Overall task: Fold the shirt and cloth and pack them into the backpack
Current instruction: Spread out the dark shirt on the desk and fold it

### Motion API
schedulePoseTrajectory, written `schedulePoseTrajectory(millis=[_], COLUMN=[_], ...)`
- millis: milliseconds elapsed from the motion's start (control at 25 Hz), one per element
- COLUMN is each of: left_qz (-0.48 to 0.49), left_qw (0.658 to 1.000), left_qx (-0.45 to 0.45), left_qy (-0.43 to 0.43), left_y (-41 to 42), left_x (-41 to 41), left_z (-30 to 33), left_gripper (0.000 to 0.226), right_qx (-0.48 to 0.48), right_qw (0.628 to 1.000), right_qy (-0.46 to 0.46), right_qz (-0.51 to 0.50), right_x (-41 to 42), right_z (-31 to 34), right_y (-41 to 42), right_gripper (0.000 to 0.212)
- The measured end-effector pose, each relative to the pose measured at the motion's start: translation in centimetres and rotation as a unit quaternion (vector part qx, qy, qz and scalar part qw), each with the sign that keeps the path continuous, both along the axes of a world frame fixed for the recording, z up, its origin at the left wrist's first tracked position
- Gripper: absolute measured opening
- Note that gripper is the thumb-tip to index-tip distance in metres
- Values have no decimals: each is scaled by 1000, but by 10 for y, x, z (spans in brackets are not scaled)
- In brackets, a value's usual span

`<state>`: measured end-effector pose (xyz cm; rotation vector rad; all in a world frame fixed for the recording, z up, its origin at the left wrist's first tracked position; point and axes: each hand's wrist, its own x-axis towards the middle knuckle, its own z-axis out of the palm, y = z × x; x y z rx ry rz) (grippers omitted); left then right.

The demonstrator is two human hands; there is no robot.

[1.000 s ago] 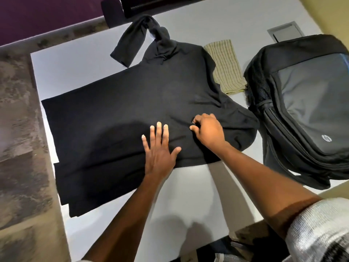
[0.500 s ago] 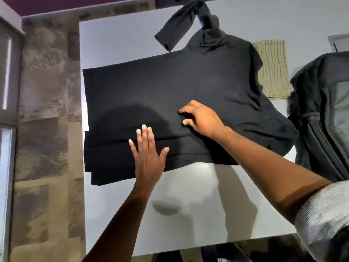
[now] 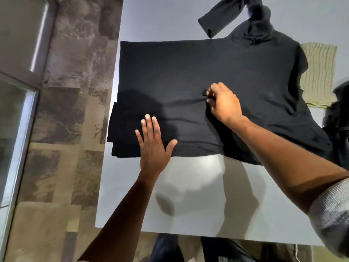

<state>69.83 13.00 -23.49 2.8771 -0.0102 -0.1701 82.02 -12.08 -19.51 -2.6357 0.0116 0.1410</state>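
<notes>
A black long-sleeved shirt [image 3: 217, 76] lies spread on the white table [image 3: 198, 201], its near side folded over in layers at the left. One sleeve is bunched and twisted at the far edge. My left hand [image 3: 154, 144] presses flat on the shirt's near left edge, fingers apart. My right hand [image 3: 223, 104] pinches a fold of the shirt's fabric near its middle. A green striped cloth [image 3: 319, 76] lies folded beyond the shirt at the right. Only a dark sliver of the backpack [image 3: 340, 129] shows at the right edge.
The table's left edge runs beside a stone-patterned floor [image 3: 62, 110]. A glass panel with a metal frame [image 3: 18, 103] stands at far left. Bare white tabletop lies between the shirt and the near edge.
Both hands have slid left along the shirt. The camera has swung left, so the backpack has nearly left the frame. My right hand has gone from resting on the fabric to pinching it.
</notes>
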Motion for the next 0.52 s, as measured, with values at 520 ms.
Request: schedulePoseTrajectory(millis=[520], left_qz=[225], left_qw=[974], left_qx=[-21], left_qy=[-4], left_y=[116], left_x=[76], left_z=[23], left_gripper=[52], right_qx=[56], right_qw=[987], right_qy=[-17], right_qz=[151], right_x=[-58], right_z=[11], right_y=[48], right_gripper=[19])
